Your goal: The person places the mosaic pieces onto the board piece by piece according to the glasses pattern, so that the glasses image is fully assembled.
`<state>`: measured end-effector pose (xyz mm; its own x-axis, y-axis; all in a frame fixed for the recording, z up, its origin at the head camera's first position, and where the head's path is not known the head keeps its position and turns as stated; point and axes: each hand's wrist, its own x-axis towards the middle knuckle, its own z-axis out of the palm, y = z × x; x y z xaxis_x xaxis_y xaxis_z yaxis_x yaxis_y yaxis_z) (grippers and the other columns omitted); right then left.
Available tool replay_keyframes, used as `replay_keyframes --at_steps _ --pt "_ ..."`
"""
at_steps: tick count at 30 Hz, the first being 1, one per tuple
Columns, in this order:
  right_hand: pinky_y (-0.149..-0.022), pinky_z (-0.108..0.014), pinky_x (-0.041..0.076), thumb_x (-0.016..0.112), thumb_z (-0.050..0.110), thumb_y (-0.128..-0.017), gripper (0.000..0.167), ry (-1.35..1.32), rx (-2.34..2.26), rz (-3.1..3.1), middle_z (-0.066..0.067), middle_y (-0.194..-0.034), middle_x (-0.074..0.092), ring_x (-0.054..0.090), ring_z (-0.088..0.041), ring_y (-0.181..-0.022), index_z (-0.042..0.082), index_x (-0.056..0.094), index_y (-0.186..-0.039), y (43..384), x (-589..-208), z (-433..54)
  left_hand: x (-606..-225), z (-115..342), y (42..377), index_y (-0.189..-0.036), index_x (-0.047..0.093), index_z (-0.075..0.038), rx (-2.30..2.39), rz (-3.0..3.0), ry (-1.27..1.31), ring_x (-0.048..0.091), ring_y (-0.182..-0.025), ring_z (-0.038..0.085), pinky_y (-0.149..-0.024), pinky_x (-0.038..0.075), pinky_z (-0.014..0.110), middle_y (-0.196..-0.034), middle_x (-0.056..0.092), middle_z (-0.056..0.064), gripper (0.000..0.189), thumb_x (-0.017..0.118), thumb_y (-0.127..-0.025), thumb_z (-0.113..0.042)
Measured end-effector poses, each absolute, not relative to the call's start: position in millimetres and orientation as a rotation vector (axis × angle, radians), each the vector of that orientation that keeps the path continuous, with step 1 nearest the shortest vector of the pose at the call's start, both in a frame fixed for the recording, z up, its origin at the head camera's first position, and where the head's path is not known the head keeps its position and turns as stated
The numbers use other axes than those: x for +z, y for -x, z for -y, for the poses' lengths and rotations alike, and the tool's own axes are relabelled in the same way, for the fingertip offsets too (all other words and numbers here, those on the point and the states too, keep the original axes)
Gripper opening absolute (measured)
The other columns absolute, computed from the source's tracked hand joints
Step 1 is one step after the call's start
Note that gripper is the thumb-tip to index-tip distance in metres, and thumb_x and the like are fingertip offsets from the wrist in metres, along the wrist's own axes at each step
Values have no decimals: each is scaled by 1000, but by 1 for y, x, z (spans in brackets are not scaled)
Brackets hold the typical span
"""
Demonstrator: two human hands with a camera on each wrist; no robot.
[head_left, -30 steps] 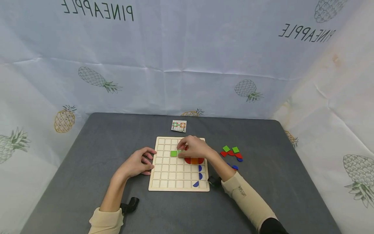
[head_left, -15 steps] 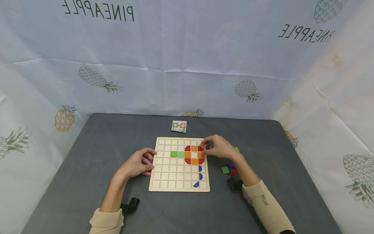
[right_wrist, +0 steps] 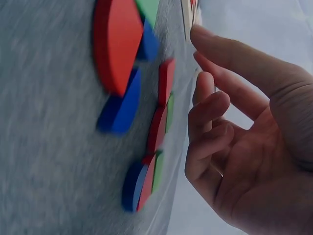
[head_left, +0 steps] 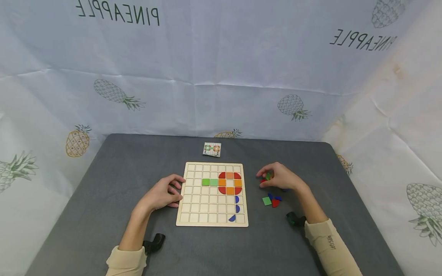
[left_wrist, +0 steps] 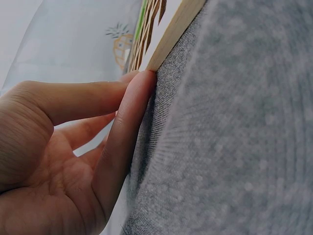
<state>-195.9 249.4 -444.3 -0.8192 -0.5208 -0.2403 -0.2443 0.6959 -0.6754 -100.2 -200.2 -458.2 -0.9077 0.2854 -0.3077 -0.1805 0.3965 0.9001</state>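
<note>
A wooden grid board [head_left: 193,209] lies on the table. My left hand [head_left: 161,194] rests its fingertips and thumb against the board's left edge. Set into the grid are two green squares [head_left: 205,182] side by side, joined to a ring of orange squares [head_left: 230,175] and red quarter-circles [head_left: 222,190]. Blue half-circles [head_left: 237,209] sit at the lower right. My right hand [head_left: 281,177] is over the loose pieces right of the board, partly hiding them; its fingers are relaxed with nothing between them. In the right wrist view a red quarter-circle [right_wrist: 115,44] and a blue half-circle [right_wrist: 121,105] lie below it.
A small pattern card [head_left: 211,150] lies behind the board. Nearer me on the right are a loose green square [head_left: 267,201] and red and blue pieces. A pineapple-print cloth [head_left: 221,76] hangs behind the grey table [head_left: 155,149].
My right hand has withdrawn from the green squares, passed the ring's right side, and moved right to the loose pieces. A light green square now shows in the grid. The left hand has stayed.
</note>
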Motion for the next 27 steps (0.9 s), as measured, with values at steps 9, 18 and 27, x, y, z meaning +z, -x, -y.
replay_keyframes --at_steps 9,18,27 --pt "-65 -24 47 89 14 -89 30 654 -902 -2406 -10 -100 70 52 -14 -79 6 81 -117 204 -453 -271 -459 199 101 -144 56 3 1521 -2254 -94 62 -91 25 -70 70 39 -119 54 22 52 73 -95 7" --pt "-65 -24 46 90 15 -88 24 655 -874 -2404 -5 -92 64 52 -14 -78 10 82 -111 208 -456 -276 -458 200 101 -144 56 3 1520 -2254 -90 63 -90 25 -70 70 39 -118 55 22 51 72 -95 8" --pt "-64 -24 47 90 18 -89 22 687 -895 -2422 -7 -93 65 53 -13 -76 9 81 -108 207 -457 -276 -456 199 101 -144 57 3 1504 -2266 -76 63 -91 25 -70 70 39 -119 55 22 51 72 -95 8"
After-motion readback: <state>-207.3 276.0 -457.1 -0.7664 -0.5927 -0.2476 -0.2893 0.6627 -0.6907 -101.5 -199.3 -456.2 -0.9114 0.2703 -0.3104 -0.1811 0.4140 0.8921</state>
